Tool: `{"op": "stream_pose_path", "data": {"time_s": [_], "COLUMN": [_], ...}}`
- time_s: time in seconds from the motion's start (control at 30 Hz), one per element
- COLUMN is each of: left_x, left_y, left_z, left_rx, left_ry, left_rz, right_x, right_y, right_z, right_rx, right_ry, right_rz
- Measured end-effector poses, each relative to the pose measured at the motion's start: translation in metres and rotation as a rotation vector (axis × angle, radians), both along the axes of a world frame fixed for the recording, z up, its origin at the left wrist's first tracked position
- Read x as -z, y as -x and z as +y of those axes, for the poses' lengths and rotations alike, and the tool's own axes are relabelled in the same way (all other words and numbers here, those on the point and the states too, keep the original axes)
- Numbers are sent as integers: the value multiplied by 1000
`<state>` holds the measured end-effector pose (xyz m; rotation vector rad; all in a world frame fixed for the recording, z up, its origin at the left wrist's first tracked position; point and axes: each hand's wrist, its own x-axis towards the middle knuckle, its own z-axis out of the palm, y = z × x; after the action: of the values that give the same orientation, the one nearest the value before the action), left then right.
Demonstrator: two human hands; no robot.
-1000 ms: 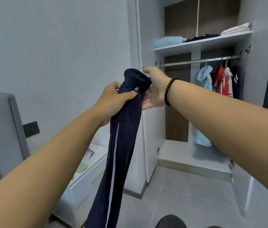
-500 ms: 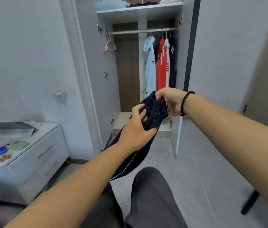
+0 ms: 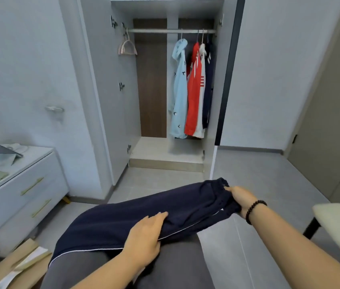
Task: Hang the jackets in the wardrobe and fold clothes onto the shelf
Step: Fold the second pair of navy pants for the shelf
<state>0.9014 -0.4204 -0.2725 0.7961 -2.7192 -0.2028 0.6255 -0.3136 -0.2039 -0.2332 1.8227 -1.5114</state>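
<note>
While the navy trousers (image 3: 165, 215) lay stretched across my lap, my right hand (image 3: 241, 198) had its grip clamped on the waistband end, fingers curled into the cloth. My left hand (image 3: 144, 236) rested on the middle of the fabric with fingers fairly straight, thumb tucked under the piped edge; whether that grip pinched the cloth I could not tell. Ahead stood the open wardrobe (image 3: 171, 155), where a pale blue jacket (image 3: 178, 90), a red jacket (image 3: 194, 94) and a dark jacket (image 3: 208, 86) hung at the rail's right end, an empty hanger (image 3: 127, 46) at its left.
</note>
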Motion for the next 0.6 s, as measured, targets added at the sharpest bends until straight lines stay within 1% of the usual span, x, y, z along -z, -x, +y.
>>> {"op": "stream_pose_path", "data": {"time_s": [0.03, 0.1, 0.17, 0.23, 0.3, 0.4, 0.47, 0.53, 0.6], "left_x": [4, 4, 2, -2, -8, -11, -12, -10, -11], "left_y": [-7, -17, -20, -14, -5, 14, 32, 56, 83], "left_z": [-5, -15, -20, -18, -11, 4, 21, 46, 71], "left_rx": [-16, -25, -35, -32, -12, -9, -2, 48, 89], "left_ry": [61, 16, -53, -57, -82, -145, -186, -192, -231], "left_rz": [7, -42, -142, -143, -106, -56, -29, -52, -74], "right_x": [7, 15, 13, 2, -19, -55, -78, -99, -120], "right_y": [4, 8, 10, 15, 22, 33, 37, 41, 47], "right_z": [4, 9, 9, 7, 9, 17, 25, 35, 46], "right_rx": [7, 23, 32, 55, 58, 39, -2, -45, -59], "right_ry": [-2, -2, -10, -19, -45, -129, -241, -345, -425], "right_rz": [-10, -14, -9, 12, 69, 229, 406, 576, 696]}}
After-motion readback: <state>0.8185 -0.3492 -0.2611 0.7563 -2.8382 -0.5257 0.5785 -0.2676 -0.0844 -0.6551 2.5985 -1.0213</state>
